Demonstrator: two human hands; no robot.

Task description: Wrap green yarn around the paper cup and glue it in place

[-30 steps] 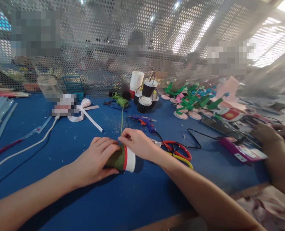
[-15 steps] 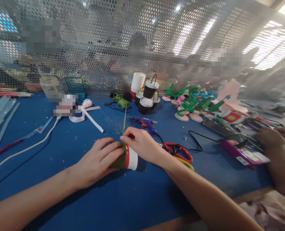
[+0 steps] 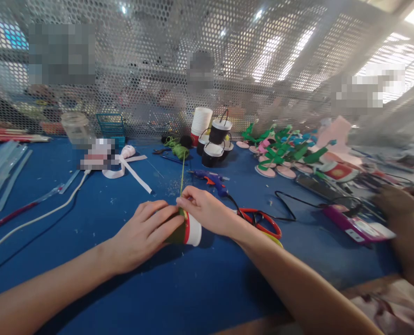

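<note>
A paper cup lies on its side on the blue table, its white and red end facing right and dark green yarn wound round the rest. Over the wound part my left hand is closed, fingers wrapped around the cup. At the cup's upper edge my right hand pinches a green yarn strand. That strand runs taut from the light green yarn bundle farther back. The underside of the cup is hidden by my left hand.
Behind my right hand lies a blue glue gun; red-handled scissors are partly under my forearm. Black mini buckets and stacked white cups stand at the back. Green craft plants are right, near another person's hand. White ribbon lies left.
Both hands and the cup keep nearly the same pose, with my left fingers slightly farther over the cup. The whole view has shifted a little.
</note>
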